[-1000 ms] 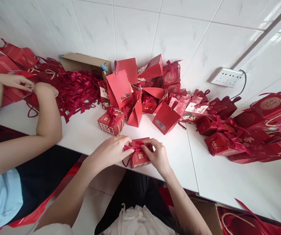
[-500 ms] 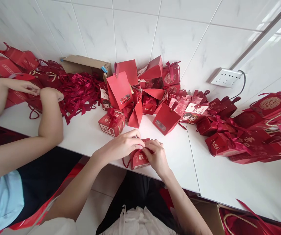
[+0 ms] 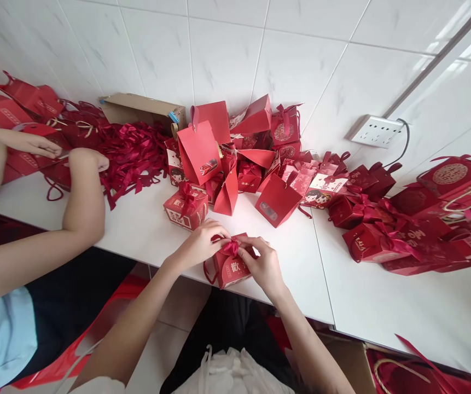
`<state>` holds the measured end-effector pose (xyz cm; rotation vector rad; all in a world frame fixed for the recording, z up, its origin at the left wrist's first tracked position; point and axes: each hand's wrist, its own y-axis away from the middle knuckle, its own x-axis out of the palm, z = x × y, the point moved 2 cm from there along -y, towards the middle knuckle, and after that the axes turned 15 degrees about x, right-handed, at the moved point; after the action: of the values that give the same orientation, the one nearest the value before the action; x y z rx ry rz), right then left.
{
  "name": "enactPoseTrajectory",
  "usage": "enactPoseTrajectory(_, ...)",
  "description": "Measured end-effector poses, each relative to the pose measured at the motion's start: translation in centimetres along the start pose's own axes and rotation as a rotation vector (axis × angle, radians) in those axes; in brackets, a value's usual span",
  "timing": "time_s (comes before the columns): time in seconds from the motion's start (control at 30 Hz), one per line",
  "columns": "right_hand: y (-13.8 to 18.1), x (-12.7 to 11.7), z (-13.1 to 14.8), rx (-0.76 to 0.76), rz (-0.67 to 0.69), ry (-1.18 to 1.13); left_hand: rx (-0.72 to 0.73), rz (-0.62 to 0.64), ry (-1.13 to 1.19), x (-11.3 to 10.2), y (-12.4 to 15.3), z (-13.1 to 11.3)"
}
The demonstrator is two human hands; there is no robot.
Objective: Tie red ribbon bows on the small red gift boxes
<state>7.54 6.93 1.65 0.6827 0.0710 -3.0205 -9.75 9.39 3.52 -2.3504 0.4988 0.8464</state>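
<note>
Hands (image 3: 199,242) now farther apart at the bow (image 3: 231,248), ribboned box (image 3: 185,209) just beyond.

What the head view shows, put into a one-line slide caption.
Left hand and right hand hold a ribbon bow atop a red box, more red boxes piled behind on a white table.

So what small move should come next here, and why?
Probably the left hand and right hand should pull gently apart to snug the ribbon: their fingertips are at opposite sides of it, and it sits bunched on top of the red box.
</note>
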Motion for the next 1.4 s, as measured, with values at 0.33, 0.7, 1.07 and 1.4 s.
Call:
enactPoseTrajectory(0.33, 0.3, 0.2, 0.3, 0.096, -0.076, -0.040, -0.111, -0.063, -0.117, 1.6, 2.0, -3.5)
enactPoseTrajectory(0.7, 0.4, -0.8, 0.0, 0.016, -0.026, 0.049, -0.141, -0.136, 0.213, 3.6, 1.5, -1.0)
enactPoseTrajectory(1.07, -0.2, -1.6, 0.3, -0.171, 0.058, 0.143, -0.140, -0.186, 0.384, 3.9, 1.0, -0.6)
enactPoseTrajectory(1.4, 0.3, -2.0, 0.1, -0.386, -0.016, 0.250, -0.177, -0.193, 0.491, 3.8, 0.8, -0.1)
